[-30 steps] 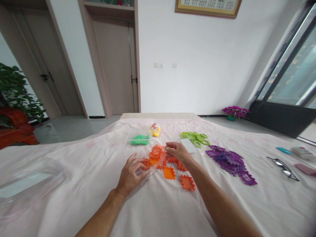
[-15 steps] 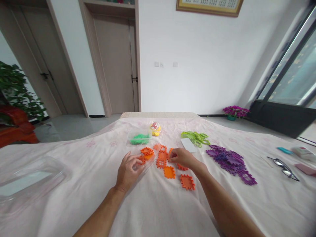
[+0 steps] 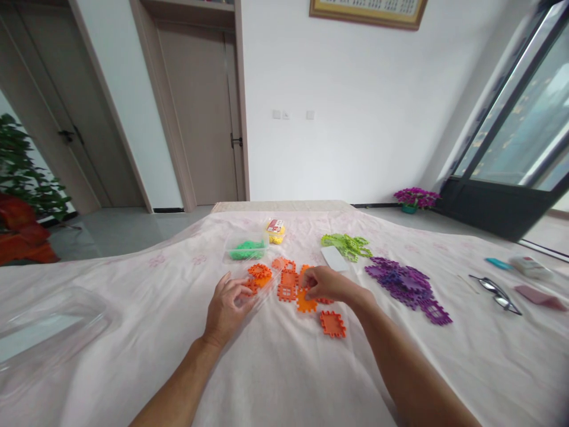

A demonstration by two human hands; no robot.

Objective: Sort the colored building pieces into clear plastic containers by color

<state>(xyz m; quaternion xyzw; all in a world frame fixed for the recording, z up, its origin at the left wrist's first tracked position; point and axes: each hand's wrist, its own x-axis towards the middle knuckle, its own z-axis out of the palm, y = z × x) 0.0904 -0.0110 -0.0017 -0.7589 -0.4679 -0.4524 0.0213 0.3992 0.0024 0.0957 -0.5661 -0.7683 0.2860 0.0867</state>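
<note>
My left hand [image 3: 227, 309] is closed on the near side of a clear plastic box [image 3: 267, 289], which has several orange interlocking tiles [image 3: 259, 271] in it. To its right, my right hand [image 3: 329, 286] reaches down with its fingertips pinched on a light orange square tile [image 3: 306, 303] on the cloth. Partly under that hand lie more orange tiles. Beside them is a red-orange tile with a window pattern [image 3: 287, 293]. A single red-orange square tile [image 3: 333, 324] lies nearer to me, apart from both hands.
Behind are a clear box of green pieces [image 3: 247, 249], a labelled box of yellow pieces [image 3: 276, 231], lime-green tiles [image 3: 345, 244] and a white card [image 3: 335, 258]. Purple tiles [image 3: 402, 284] and glasses [image 3: 495, 293] lie right. An empty-looking clear tray [image 3: 95, 332] stands left.
My right hand has come down and slightly nearer to me, onto the light orange tile. That tile has shifted slightly up among the others. My left hand stays at the box.
</note>
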